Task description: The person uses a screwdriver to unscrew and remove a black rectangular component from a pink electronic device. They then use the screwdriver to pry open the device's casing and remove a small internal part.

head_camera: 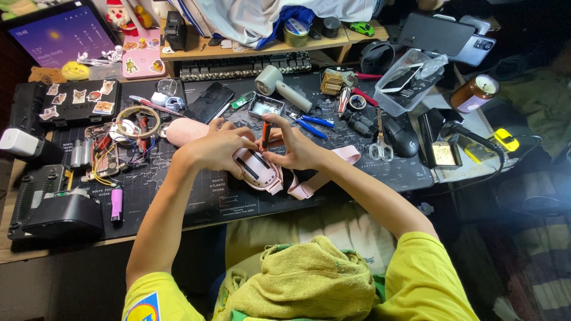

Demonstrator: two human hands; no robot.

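A pink headphone piece (260,169) with dark slots lies on the black desk mat (178,196) in the middle of the desk, its pink band (324,173) trailing to the right. My left hand (217,148) grips the piece from the left. My right hand (297,148) holds a small tool with an orange and black handle (265,134) upright over the top of the piece. Another pink ear cup (184,131) rests just behind my left hand.
Blue-handled pliers (312,123), scissors (380,145), a tape roll (138,122), a grey handheld blower (282,86), a small metal tray (266,107), loose wires (107,160) and a pink lighter (116,203) crowd the mat. A soldering stand (443,148) sits right; black boxes (59,214) left.
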